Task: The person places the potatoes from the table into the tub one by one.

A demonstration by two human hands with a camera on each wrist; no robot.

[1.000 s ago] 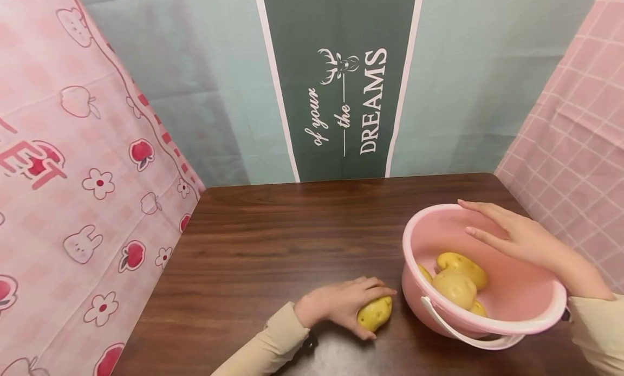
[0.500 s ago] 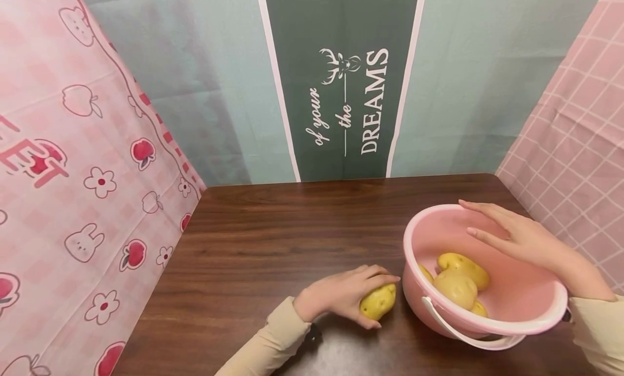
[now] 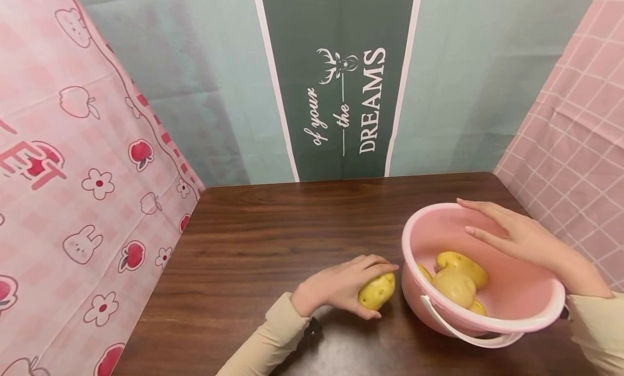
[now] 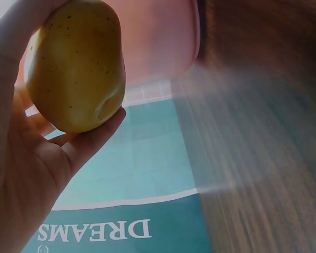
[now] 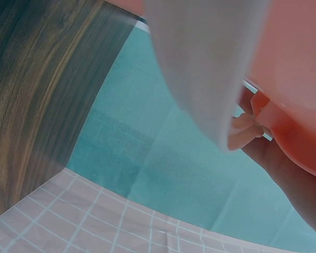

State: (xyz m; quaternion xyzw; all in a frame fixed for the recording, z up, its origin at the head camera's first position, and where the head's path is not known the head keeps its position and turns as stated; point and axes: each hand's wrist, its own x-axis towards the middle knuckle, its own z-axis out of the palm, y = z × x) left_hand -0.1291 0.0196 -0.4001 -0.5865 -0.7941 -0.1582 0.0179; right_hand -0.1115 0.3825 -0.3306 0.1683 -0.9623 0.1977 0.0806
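My left hand [image 3: 341, 286] grips a yellow potato [image 3: 377, 292] just left of the pink bucket [image 3: 414, 300], apart from its wall. In the left wrist view the speckled potato [image 4: 76, 66] sits between thumb and fingers, with the bucket [image 4: 158, 39] behind it. My right hand [image 3: 526, 240] rests along the bucket's far right rim; its index finger lies straight on the rim and the thumb extends over the inside. Several potatoes [image 3: 455, 289] lie in the bucket. The right wrist view shows part of the right hand [image 5: 245, 132] against the bucket's outside; the other fingertips are hidden.
The bucket's white handle [image 3: 468, 332] hangs down at its near side. Everything stands on a dark wooden table [image 3: 273, 229]. Cloths close off the sides and back: pink printed [image 3: 97, 213], green with lettering [image 3: 341, 164], and pink checked [image 3: 575, 127].
My left hand has moved slightly away from me with the potato in its grip. The right hand and the bucket have stayed in place.
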